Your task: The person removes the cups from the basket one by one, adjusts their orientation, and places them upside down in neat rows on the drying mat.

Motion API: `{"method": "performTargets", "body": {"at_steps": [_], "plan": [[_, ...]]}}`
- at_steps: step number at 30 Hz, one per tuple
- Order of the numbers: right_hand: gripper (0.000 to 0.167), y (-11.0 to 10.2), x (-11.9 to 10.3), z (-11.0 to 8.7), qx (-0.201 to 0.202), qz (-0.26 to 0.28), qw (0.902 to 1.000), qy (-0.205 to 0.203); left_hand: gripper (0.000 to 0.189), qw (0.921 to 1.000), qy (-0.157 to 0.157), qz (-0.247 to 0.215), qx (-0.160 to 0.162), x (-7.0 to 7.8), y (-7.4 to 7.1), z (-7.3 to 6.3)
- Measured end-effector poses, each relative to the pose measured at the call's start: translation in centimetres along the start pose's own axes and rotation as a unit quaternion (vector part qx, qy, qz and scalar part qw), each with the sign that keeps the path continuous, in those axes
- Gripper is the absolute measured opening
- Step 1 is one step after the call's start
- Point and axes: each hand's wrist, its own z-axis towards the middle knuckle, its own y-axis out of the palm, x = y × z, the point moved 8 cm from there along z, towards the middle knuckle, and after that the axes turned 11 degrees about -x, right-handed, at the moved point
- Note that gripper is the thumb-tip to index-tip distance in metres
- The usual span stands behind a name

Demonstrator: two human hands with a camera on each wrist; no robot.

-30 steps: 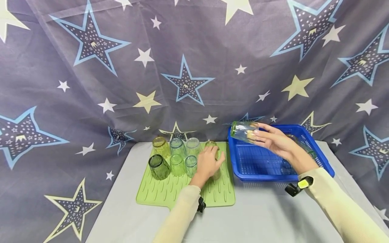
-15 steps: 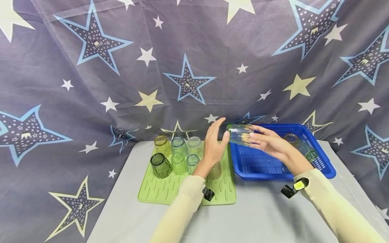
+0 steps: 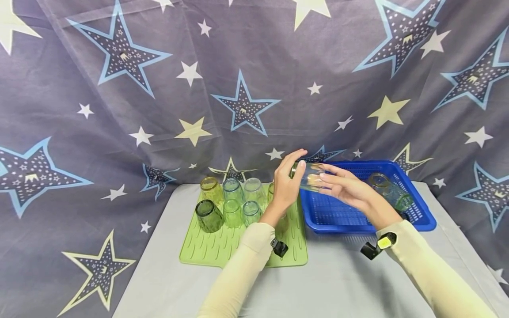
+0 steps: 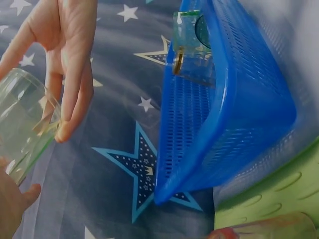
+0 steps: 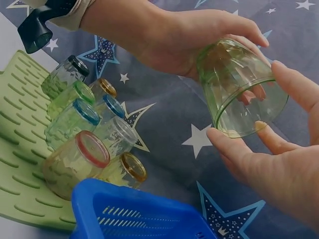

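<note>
My left hand (image 3: 287,185) and right hand (image 3: 350,191) clasp a pale-green glass (image 5: 234,89) near the blue basket (image 3: 358,229). More glasses (image 4: 186,31) lie inside it.

Left hand (image 3: 287,185): a second ago we saw it down among the glasses at the right of the green mat (image 3: 203,251); half a second ago it stood raised, just left of the lifted glass (image 5: 239,89); now its fingers wrap that glass's left end.
Lifted glass: we find it farther left, held between two hands instead of by one.
Right hand (image 3: 350,190): it has shifted left along with the glass.
Blue basket (image 3: 342,229): we see its amber-rimmed glass (image 3: 379,180) more fully than a second ago.
</note>
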Motion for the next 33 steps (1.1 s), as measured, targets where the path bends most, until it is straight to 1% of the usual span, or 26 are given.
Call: {"method": "performTargets", "body": {"at_steps": [3, 7, 12, 14, 17, 19, 22, 27, 29, 33], "plan": [[0.064, 0.2, 0.1, 0.2, -0.011, 0.013, 0.9999, -0.003, 0.034, 0.9998, 0.010, -0.007, 0.015, 0.2, -0.1, 0.1], [0.070, 0.4, 0.2, 0.3, -0.017, 0.028, 0.9995, -0.005, 0.030, 0.9991, 0.022, -0.017, 0.033, 0.5, -0.2, 0.2], [0.071, 0.4, 0.3, 0.5, -0.015, 0.032, 0.9994, -0.005, 0.026, 0.9981, 0.023, -0.026, 0.051, 0.5, -0.5, 0.4], [0.069, 0.4, 0.3, 0.5, -0.012, 0.032, 0.9994, -0.004, 0.026, 0.9980, 0.022, -0.018, 0.056, 0.5, -0.7, 0.5], [0.070, 0.5, 0.4, 0.6, -0.006, 0.031, 0.9995, 0.000, 0.028, 0.9975, 0.021, 0.008, 0.067, 0.6, -1.0, 0.6], [0.072, 0.6, 0.4, 0.7, -0.002, 0.031, 0.9995, 0.002, 0.030, 0.9964, 0.021, 0.026, 0.077, 0.7, -1.2, 0.6], [0.072, 0.8, 0.3, 0.7, 0.000, 0.032, 0.9995, 0.004, 0.032, 0.9945, 0.026, 0.039, 0.093, 1.0, -1.6, 0.6], [0.058, 1.1, 0.4, 0.9, -0.004, 0.043, 0.9991, -0.001, 0.032, 0.9919, 0.040, 0.045, 0.112, 1.5, -2.1, 0.6], [0.052, 1.1, 0.5, 1.1, -0.007, 0.046, 0.9989, -0.002, 0.031, 0.9909, 0.045, 0.051, 0.116, 1.6, -2.3, 0.6], [0.046, 1.2, 0.8, 1.2, -0.013, 0.055, 0.9984, -0.004, 0.030, 0.9895, 0.052, 0.064, 0.119, 1.7, -2.5, 0.6]]}}
